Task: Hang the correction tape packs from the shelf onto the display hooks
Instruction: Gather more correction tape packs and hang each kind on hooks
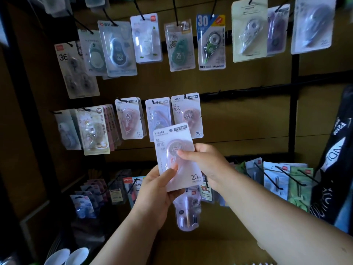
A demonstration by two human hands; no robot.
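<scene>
Head view shows both your hands gripping 1 pink correction tape pack (pixel 175 157) in front of the display wall. Your left hand (pixel 156 190) pinches its bottom edge. Your right hand (pixel 204 161) pinches its right side. It sits just below a matching hung pack (pixel 188 113).

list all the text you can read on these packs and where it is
"T-9267" and "20m": held pack
"T-9267", "20": matching hung pack
"30", "PET": blue pack
"36": left pack
"30": cat pack
"12": pink pack
Remaining small print: too blurred.
</scene>
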